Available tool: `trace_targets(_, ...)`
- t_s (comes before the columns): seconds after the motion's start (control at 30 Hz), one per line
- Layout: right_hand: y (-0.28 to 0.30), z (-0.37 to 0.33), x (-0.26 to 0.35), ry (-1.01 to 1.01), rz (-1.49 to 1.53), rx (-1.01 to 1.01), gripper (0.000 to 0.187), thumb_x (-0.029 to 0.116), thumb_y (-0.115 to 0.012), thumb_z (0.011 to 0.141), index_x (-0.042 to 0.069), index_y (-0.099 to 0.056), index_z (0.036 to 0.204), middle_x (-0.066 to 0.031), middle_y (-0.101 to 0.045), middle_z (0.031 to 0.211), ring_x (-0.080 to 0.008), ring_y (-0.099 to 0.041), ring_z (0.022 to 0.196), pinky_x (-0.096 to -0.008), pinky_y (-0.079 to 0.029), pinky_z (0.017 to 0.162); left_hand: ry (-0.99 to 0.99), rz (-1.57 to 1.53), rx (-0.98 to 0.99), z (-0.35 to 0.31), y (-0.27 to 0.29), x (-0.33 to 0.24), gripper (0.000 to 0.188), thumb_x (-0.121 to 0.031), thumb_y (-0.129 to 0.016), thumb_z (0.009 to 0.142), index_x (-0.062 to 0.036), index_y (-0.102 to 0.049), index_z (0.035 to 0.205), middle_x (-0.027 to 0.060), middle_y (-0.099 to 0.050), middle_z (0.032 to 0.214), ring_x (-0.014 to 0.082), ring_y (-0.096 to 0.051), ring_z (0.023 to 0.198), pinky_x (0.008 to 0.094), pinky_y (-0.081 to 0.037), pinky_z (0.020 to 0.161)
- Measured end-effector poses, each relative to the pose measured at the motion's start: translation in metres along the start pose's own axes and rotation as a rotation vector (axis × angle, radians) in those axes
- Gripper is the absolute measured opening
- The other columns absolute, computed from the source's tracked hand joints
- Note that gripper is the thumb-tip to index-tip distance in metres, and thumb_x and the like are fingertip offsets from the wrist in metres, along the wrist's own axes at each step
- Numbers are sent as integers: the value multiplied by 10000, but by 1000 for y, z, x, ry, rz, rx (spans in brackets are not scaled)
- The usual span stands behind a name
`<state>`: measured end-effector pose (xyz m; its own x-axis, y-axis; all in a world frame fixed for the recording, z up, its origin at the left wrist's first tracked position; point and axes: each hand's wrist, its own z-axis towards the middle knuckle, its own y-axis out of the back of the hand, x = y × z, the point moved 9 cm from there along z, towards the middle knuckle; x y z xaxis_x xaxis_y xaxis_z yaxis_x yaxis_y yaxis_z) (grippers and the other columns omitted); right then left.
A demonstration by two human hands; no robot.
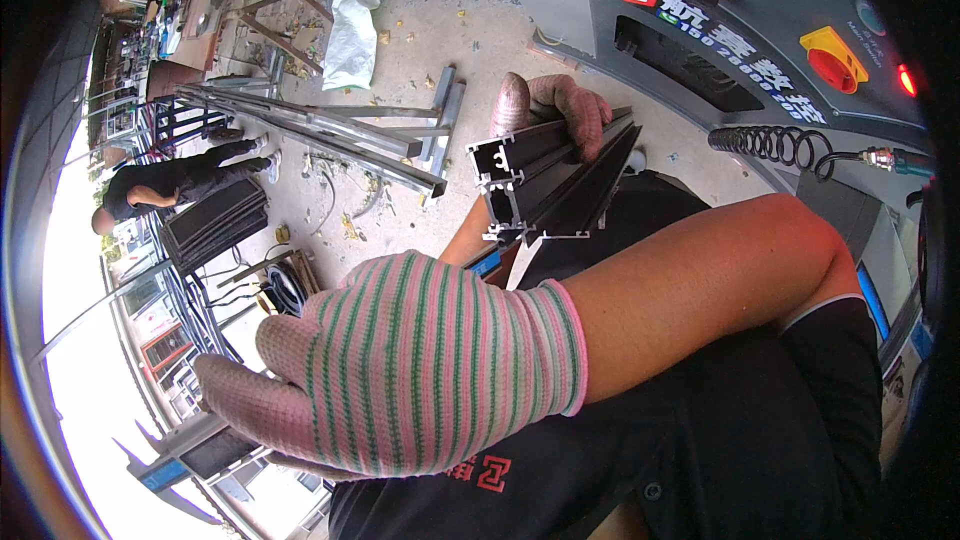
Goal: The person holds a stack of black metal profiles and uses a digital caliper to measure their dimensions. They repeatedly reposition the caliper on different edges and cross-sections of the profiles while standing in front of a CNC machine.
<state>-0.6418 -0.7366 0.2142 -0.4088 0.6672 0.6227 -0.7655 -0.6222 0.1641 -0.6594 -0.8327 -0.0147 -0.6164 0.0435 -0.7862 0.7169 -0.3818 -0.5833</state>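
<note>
My left hand, in a pinkish glove, is closed around a black aluminium profile. The profile's cut end, with bare metal edges and hollow chambers, faces left. In front of it, large in the view, my right hand wears a pink, green and white striped glove. Its back is turned up and its fingers reach left, loosely bent and apart. Nothing shows in those fingers, though their undersides are hidden. My right forearm comes across from the right, over my dark shirt, below the profile.
A grey machine with an orange rotary switch and a coiled hose stands at the upper right. Metal bars lie on a stand, near a white sack. At the left is a person in dark clothes beside stacked dark panels.
</note>
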Motion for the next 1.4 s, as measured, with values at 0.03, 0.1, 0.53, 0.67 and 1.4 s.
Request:
trace_targets(0.03,2,0,1,1,-18,-12,494,256,-571,994,-17,-487,1397,-69,-614,742,-173,-610,516,-318,-441,381,-3,-1,2,0,0,0,753,-691,-216,1063,-90,-550,756,82,-585,650,215,-512,669,377,-375,954)
trace_targets(0.1,-1,0,-1,-23,-19,44,503,325,-551,997,-18,-489,1361,-112,-644,880,-195,-633,573,-352,-486,441,-7,-3,5,2,0,-1,754,-687,-212,1065,-88,-550,758,81,-584,653,214,-514,675,376,-374,956)
trace_targets(0.53,8,-1,-6,0,-22,-3,504,255,-544,998,-9,-490,1423,-43,-616,759,-159,-619,538,-309,-457,401,-22,7,-7,3,4,0,753,-668,-181,1078,-94,-550,760,71,-578,647,206,-513,655,373,-383,946)
trace_targets(0.67,9,1,-8,3,23,-21,511,257,-549,994,-11,-489,1425,-42,-615,759,-159,-616,532,-311,-455,397,-21,12,-5,4,6,1,756,-677,-186,1073,-93,-549,760,72,-578,648,208,-514,656,374,-383,944)
trace_targets(1.4,0,0,-11,-19,-22,86,497,388,-486,1042,14,-462,1370,-113,-670,938,-209,-656,609,-353,-494,465,9,-10,-31,5,6,3,745,-693,-238,1061,-93,-549,749,78,-575,641,211,-523,661,378,-383,953)
